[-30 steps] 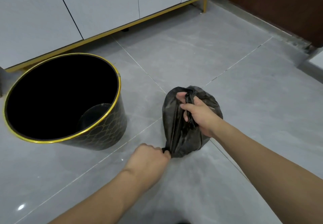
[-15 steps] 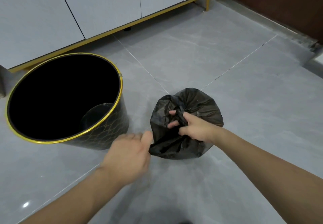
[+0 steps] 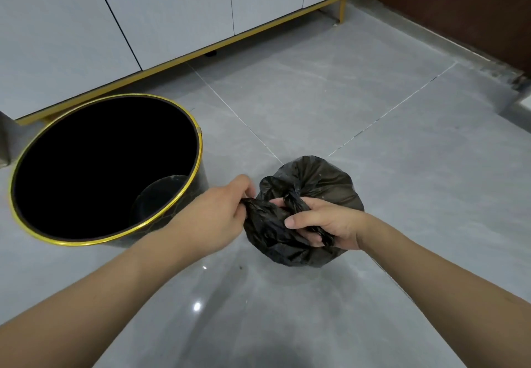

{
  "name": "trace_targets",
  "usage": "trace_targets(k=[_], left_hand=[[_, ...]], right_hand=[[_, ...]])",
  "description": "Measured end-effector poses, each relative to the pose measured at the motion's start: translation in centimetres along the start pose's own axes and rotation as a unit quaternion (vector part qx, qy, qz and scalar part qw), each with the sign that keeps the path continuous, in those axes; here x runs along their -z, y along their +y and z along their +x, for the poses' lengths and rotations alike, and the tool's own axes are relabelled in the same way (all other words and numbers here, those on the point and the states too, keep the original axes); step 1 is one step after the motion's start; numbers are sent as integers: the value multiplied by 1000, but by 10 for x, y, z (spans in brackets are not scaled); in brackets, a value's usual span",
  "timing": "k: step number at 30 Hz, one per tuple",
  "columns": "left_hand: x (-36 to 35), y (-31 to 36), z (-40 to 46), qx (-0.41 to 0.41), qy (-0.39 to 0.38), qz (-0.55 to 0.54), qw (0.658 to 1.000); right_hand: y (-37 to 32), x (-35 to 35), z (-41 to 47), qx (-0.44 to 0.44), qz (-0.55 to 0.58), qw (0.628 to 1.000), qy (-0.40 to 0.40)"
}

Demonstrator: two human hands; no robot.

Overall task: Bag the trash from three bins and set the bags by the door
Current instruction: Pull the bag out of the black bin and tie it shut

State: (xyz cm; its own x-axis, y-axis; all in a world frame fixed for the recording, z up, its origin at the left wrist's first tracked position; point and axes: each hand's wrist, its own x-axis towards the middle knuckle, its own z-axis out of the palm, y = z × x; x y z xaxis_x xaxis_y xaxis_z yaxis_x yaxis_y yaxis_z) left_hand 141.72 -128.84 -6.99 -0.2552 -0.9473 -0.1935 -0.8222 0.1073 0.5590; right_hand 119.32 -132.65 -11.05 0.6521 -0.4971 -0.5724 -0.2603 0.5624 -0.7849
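The black trash bag [image 3: 313,183] sat on the grey tiled floor [image 3: 402,152], just to the right of the black bin with the gold rim [image 3: 198,149] and apart from it. Both hands were on the bag's gathered top. The left hand [image 3: 218,215] was closed, fingers curled under, pinching a stretched flap of the plastic at the bag's left side; its fingertips were hidden behind the knuckles and the plastic. The right hand [image 3: 327,224] lay palm up over the near side of the bag, fingers curled round a twisted strand of plastic that ran across the palm, with the thumb pressed along the front of the bundle. 2 forearms reached in from the bottom of the view. The bin stood upright with its mouth open and a dark interior showing only its round base. Behind it ran a white cabinet [image 3: 172,17] on a gold frame, and a dark brown wooden panel [image 3: 459,8] stood at the far right.
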Motion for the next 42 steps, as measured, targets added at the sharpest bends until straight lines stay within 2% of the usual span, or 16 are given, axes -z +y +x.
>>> trace_targets(k=[3, 7, 10, 15, 21, 23, 24, 25, 27, 28, 31, 32, 35, 37, 40, 42], left_hand=[[5, 8, 8, 4, -9, 7, 1000], [6, 19, 16, 10, -15, -3, 1000], [0, 24, 20, 31, -32, -7, 999], [-4, 24, 19, 101, -92, -81, 987], [-2, 19, 24, 106, -46, -111, 987], [-5, 15, 26, 110, -26, -94, 989], [-7, 13, 26, 109, -22, -81, 990], [-10, 12, 26, 104, -26, -59, 992], [-15, 12, 25, 96, -58, -6, 994], [-17, 13, 23, 96, -73, -2, 993], [-22, 15, 20, 103, -81, -49, 990], [-23, 16, 19, 99, -73, -60, 991], [-29, 19, 19, 76, -2, -111, 991], [-35, 26, 21, 48, 69, -183, 980], [-47, 40, 32, 52, 52, -379, 922], [-57, 46, 41, 95, 40, -429, 897]], right_hand=[[-6, -9, -4, -29, -85, 995, -45], [-19, -13, -11, -122, -158, 979, -41], [-24, -7, -14, -142, -221, 965, 11], [-31, 0, -16, -113, -362, 919, 106], [-41, -10, -18, -152, -228, 961, 42], [-44, -15, -18, -129, -286, 948, 60], [-44, -18, -19, -112, -375, 916, 88], [-43, -21, -18, -95, -485, 861, 125], [-41, -26, -18, -41, -671, 713, 200], [-38, -27, -19, -9, -710, 666, 229], [-28, -25, -27, 87, -754, 566, 323], [-24, -23, -32, 127, -744, 549, 359], [-11, -18, -43, 188, -701, 546, 418], [0, -14, -47, 197, -677, 564, 430], [15, -5, -45, 213, -618, 619, 435], [24, -5, -42, 231, -588, 645, 429]])
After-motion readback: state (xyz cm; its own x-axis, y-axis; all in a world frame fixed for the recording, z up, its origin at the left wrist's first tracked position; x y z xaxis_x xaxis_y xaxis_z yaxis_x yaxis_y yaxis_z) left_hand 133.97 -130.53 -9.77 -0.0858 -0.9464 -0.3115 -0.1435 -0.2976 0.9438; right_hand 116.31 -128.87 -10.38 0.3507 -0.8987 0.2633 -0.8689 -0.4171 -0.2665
